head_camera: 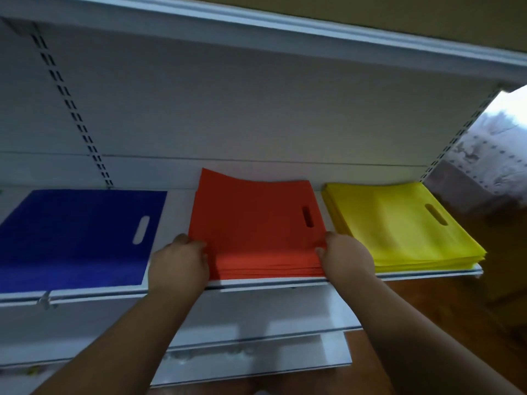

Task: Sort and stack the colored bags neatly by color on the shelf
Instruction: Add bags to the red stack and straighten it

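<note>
Both hands, left hand (pixel 179 260) and right hand (pixel 343 256), grip the red stack (pixel 256 223) between blue stack (pixel 77 238) and yellow stack (pixel 399 223), three stacks on the white shelf (pixel 176 203).

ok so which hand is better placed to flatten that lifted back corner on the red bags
Left, probably. The raised corner of the red non-woven bag stack is at its back left, the side where the left hand grips the front edge. The right hand holds the opposite front corner, beside the yellow bag stack.
</note>
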Motion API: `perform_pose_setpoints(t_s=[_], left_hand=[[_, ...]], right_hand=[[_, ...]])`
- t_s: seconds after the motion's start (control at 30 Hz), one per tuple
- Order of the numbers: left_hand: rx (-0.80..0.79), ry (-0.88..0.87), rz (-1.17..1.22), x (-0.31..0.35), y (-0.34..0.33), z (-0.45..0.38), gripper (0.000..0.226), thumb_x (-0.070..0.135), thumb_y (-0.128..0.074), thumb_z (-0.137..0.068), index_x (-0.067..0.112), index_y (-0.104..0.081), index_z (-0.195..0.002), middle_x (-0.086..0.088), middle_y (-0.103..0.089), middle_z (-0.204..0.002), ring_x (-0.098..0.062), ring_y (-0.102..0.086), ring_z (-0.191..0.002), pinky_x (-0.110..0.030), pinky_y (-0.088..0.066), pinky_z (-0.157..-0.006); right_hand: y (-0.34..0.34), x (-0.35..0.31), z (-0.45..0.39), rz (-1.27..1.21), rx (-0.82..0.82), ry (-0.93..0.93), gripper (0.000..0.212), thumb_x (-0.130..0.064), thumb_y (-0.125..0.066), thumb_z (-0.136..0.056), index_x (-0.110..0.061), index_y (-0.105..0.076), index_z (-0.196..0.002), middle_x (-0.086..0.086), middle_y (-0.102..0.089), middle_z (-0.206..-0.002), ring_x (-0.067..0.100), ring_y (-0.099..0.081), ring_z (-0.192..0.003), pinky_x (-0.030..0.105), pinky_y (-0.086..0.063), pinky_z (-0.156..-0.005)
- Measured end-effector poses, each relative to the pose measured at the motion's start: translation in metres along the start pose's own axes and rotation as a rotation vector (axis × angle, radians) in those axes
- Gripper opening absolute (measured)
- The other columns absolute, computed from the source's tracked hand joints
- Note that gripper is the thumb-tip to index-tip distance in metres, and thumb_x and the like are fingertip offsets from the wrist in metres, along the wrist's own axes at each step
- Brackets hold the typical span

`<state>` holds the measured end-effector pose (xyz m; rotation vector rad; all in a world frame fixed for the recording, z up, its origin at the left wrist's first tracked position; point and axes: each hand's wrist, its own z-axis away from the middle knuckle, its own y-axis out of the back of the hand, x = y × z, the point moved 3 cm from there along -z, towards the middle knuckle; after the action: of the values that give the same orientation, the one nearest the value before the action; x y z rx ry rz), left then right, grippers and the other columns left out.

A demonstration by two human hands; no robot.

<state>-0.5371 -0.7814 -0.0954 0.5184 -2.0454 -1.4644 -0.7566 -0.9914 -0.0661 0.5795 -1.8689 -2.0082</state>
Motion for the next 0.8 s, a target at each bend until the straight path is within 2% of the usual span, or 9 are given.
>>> perform_pose_setpoints(t_s=[0.1, 0.2, 0.27, 0.37, 0.43, 0.5, 0.6, 0.7, 0.8], left_hand=[[0.027, -0.048, -0.058, 0.003, 0.003, -0.001, 0.01, 0.012, -0.08, -0.065, 0.016, -0.072, -0.065, -0.008, -0.051, -0.065, -0.027, -0.048, -0.041, -0.022, -0.029, -0.047], [0.047, -0.06, -0.047, 0.001, 0.01, 0.0, 0.009, 0.02, -0.08, -0.071, 0.016, -0.072, -0.071, -0.008, -0.051, -0.069, -0.027, -0.05, -0.045, -0.025, -0.035, -0.048], [0.08, -0.044, 0.016, -0.006, 0.018, 0.007, 0.013, 0.023, -0.081, -0.074, 0.016, -0.075, -0.083, -0.008, -0.055, -0.073, -0.028, -0.054, -0.049, -0.03, -0.044, -0.047], [0.116, 0.006, 0.114, -0.033, 0.036, 0.03, 0.026, 0.021, -0.083, -0.072, 0.015, -0.075, -0.097, -0.007, -0.059, -0.079, -0.028, -0.058, -0.053, -0.034, -0.049, -0.05], [0.12, 0.068, 0.129, -0.066, 0.05, 0.05, 0.032, 0.022, -0.081, -0.075, 0.016, -0.073, -0.105, -0.006, -0.06, -0.085, -0.027, -0.06, -0.059, -0.035, -0.052, -0.055], [0.134, 0.163, 0.132, -0.11, 0.067, 0.073, 0.04, 0.025, -0.078, -0.079, 0.019, -0.068, -0.117, -0.006, -0.061, -0.097, -0.028, -0.063, -0.066, -0.037, -0.053, -0.062], [0.175, 0.255, 0.1, -0.18, 0.096, 0.113, 0.055, 0.027, -0.076, -0.081, 0.023, -0.058, -0.132, -0.007, -0.057, -0.111, -0.031, -0.063, -0.074, -0.035, -0.05, -0.06], [0.178, 0.308, 0.082, -0.253, 0.13, 0.153, 0.057, 0.032, -0.067, -0.087, 0.028, -0.048, -0.14, 0.0, -0.058, -0.11, -0.024, -0.062, -0.082, -0.034, -0.047, -0.064], [0.196, 0.396, 0.066, -0.322, 0.166, 0.194, 0.053, 0.035, -0.062, -0.091, 0.032, -0.045, -0.141, 0.007, -0.063, -0.106, -0.015, -0.062, -0.079, -0.028, -0.041, -0.061]], right_hand=[[0.007, -0.01, -0.002, 0.063, 0.029, 0.014, 0.015, -0.024, -0.053, -0.095, -0.018, -0.063, -0.105, 0.005, -0.065, -0.104, 0.028, -0.064, -0.095, 0.029, -0.04, -0.065], [0.011, -0.036, 0.002, 0.001, 0.054, 0.155, 0.019, -0.03, -0.054, -0.093, -0.02, -0.063, -0.105, 0.005, -0.064, -0.105, 0.028, -0.064, -0.094, 0.03, -0.043, -0.067], [0.011, -0.064, 0.006, -0.086, 0.051, 0.269, 0.025, -0.034, -0.056, -0.091, -0.021, -0.064, -0.111, 0.006, -0.063, -0.111, 0.028, -0.062, -0.099, 0.033, -0.05, -0.076], [0.016, -0.126, 0.021, -0.22, 0.053, 0.44, 0.036, -0.037, -0.059, -0.091, -0.022, -0.063, -0.124, 0.008, -0.061, -0.122, 0.03, -0.061, -0.108, 0.039, -0.051, -0.089], [0.019, -0.176, 0.037, -0.265, 0.059, 0.545, 0.04, -0.036, -0.057, -0.092, -0.022, -0.058, -0.13, 0.009, -0.059, -0.124, 0.032, -0.06, -0.109, 0.04, -0.05, -0.088], [0.022, -0.229, 0.059, -0.33, 0.061, 0.625, 0.05, -0.036, -0.056, -0.094, -0.025, -0.046, -0.141, 0.008, -0.054, -0.126, 0.03, -0.059, -0.108, 0.04, -0.05, -0.085], [0.021, -0.307, 0.101, -0.439, 0.073, 0.725, 0.061, -0.036, -0.054, -0.096, -0.031, -0.028, -0.151, 0.005, -0.043, -0.134, 0.027, -0.057, -0.105, 0.04, -0.05, -0.084], [0.015, -0.386, 0.143, -0.531, 0.044, 0.8, 0.054, -0.037, -0.048, -0.099, -0.031, -0.031, -0.15, -0.002, -0.043, -0.137, 0.022, -0.057, -0.108, 0.04, -0.05, -0.086], [0.011, -0.465, 0.181, -0.609, 0.009, 0.893, 0.046, -0.038, -0.045, -0.101, -0.029, -0.039, -0.145, -0.005, -0.058, -0.117, 0.017, -0.058, -0.1, 0.035, -0.048, -0.079]])
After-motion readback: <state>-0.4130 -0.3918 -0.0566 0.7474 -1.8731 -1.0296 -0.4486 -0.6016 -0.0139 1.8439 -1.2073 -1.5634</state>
